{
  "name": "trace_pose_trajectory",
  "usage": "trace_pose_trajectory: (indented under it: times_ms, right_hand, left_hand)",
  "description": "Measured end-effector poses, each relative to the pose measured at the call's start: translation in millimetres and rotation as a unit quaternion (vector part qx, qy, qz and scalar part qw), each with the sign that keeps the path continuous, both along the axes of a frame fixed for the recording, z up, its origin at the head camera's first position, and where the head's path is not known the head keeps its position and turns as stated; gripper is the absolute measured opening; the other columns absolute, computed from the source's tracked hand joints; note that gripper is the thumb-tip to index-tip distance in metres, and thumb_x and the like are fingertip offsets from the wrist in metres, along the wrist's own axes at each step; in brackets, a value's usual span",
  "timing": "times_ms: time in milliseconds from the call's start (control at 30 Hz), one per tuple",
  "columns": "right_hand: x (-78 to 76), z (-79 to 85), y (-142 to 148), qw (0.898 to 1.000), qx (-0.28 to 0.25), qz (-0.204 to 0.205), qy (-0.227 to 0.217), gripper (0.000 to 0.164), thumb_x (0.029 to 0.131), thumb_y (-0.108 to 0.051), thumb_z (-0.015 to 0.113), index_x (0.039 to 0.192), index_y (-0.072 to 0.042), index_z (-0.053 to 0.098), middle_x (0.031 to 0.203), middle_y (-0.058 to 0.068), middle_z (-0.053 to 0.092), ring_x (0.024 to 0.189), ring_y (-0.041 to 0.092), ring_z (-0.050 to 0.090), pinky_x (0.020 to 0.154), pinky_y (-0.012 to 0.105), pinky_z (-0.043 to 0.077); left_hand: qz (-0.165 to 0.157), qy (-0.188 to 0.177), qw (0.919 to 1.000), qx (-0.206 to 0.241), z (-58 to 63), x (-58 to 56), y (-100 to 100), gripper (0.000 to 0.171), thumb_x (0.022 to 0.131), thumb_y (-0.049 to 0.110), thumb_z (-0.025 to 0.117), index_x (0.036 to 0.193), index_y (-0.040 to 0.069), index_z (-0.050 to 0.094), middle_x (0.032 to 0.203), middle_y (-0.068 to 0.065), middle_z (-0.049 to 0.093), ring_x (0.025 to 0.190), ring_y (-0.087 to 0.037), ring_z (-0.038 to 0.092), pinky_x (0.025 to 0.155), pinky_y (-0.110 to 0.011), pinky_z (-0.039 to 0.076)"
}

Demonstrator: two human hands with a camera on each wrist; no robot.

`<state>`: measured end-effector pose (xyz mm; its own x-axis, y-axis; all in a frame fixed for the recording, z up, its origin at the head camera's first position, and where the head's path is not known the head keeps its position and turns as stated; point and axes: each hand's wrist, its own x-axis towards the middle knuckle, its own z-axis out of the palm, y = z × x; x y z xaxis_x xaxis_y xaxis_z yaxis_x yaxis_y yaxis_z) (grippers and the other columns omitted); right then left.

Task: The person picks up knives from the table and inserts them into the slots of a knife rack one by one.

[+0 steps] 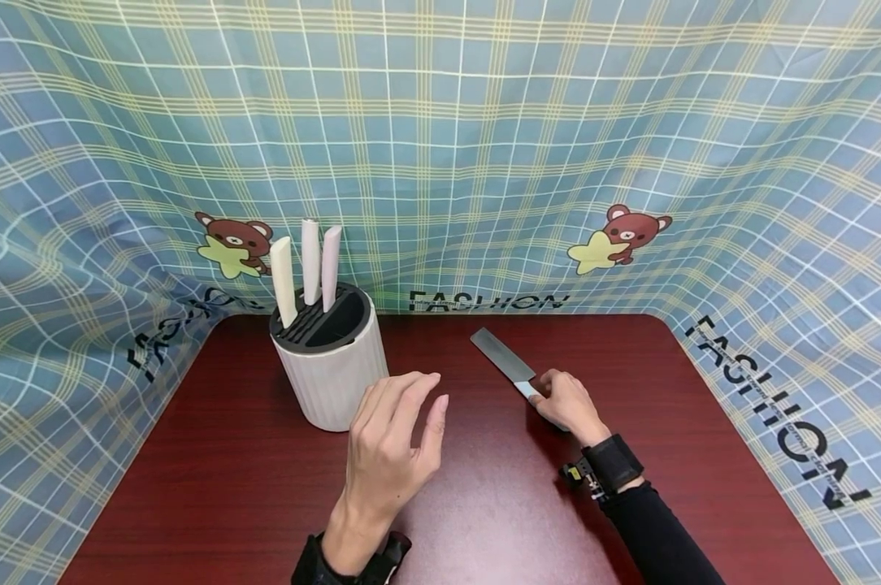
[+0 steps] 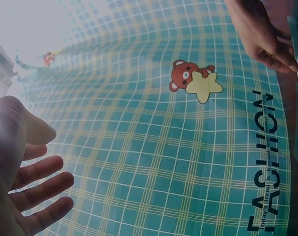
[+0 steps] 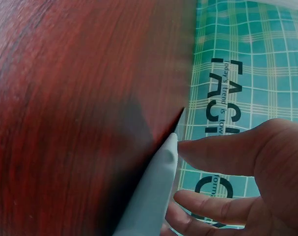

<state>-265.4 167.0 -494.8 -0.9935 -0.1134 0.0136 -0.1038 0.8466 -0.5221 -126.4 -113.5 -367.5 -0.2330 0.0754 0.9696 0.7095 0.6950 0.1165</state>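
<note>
A cleaver-like knife [image 1: 502, 355] with a broad grey blade and a pale handle lies on the right half of the table. My right hand [image 1: 568, 404] is over its handle, fingertips at the handle. In the right wrist view the thumb and fingers sit along one side of the pale handle [image 3: 153, 191], spread apart, some tips hidden behind it. My left hand [image 1: 392, 439] is raised in front of a white ribbed knife block [image 1: 334, 382], its fingers loosely bent around nothing. Three light-handled knives [image 1: 310, 264] stand in the block's black slotted top.
The dark red wooden table [image 1: 192, 471] is walled in by a blue-green plaid cloth [image 1: 426, 162] at the back and both sides. Bear-and-star prints and black lettering mark the cloth. The knife block stands at the back left.
</note>
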Motion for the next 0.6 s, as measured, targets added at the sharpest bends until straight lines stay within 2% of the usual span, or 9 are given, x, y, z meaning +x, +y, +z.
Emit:
trace_pose_trajectory:
  times_ms: [333, 600]
  right_hand:
    - [1.0, -4.5, 1.7, 1.0, 0.016, -0.005, 0.004, 0.033, 0.085, -0.02, 0.076, 0.107, 0.003, 0.067, 0.099, 0.018, 0.073, 0.084, 0.027, 0.065, 0.072, 0.039, 0.052]
    - [1.2, -6.0, 1.4, 0.999, 0.031, -0.012, -0.022, 0.029, 0.085, -0.024, 0.079, 0.096, -0.001, 0.067, 0.088, 0.011, 0.068, 0.071, 0.021, 0.056, 0.061, 0.032, 0.044]
  left_hand:
    - [0.002, -0.003, 1.0, 0.0, 0.7, 0.6, 0.2, 0.02, 0.095, 0.013, 0.064, 0.106, -0.002, 0.073, 0.094, -0.011, 0.071, 0.081, -0.026, 0.065, 0.074, -0.034, 0.051]
    - [0.002, -0.005, 1.0, -0.002, 1.7, 0.4, 0.9, 0.02, 0.095, 0.012, 0.064, 0.106, -0.001, 0.073, 0.094, -0.011, 0.071, 0.081, -0.026, 0.065, 0.074, -0.035, 0.051]
